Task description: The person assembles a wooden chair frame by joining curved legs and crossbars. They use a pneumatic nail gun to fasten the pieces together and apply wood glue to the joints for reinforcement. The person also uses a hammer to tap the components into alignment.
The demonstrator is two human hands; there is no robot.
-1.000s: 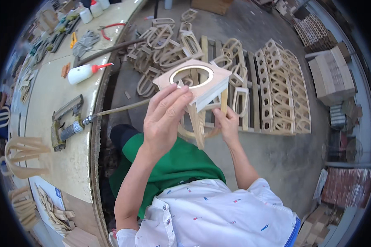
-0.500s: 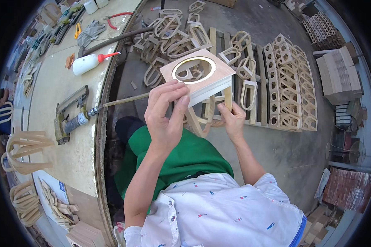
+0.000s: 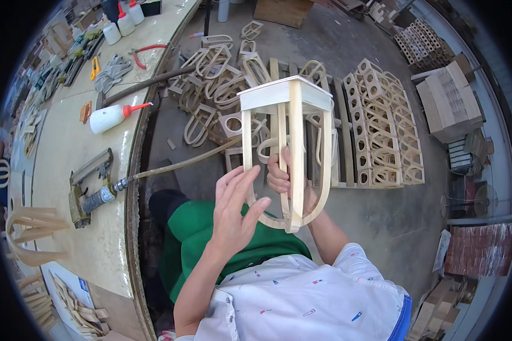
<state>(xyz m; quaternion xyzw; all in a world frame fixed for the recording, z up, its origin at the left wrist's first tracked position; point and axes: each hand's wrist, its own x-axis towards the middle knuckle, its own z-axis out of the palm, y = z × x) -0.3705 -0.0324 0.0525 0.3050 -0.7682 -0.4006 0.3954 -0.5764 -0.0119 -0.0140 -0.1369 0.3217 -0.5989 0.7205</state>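
Before me stands a pale wooden frame (image 3: 295,122), upright, with a square block at the top and bent strips curving together at the bottom. My right hand (image 3: 279,175) reaches in from behind and is closed around one of its strips; the front strip hides part of that hand. My left hand (image 3: 233,207) is at the frame's left side, its fingers stretched out and loose against or just beside the left strip. Whether those fingertips press on the wood, I cannot tell.
On the bench to my left lie a nail gun (image 3: 98,198) with its hose (image 3: 182,159), a white glue bottle (image 3: 109,118) with red nozzle, and red-handled pliers (image 3: 145,54). Similar frames (image 3: 213,79) are heaped on the floor ahead. Stacked frames (image 3: 384,128) stand to the right.
The wooden frame has been tipped upright, so its block's holed face no longer shows. My right hand has moved left and up among the strips; my left hand has come off the block and lower.
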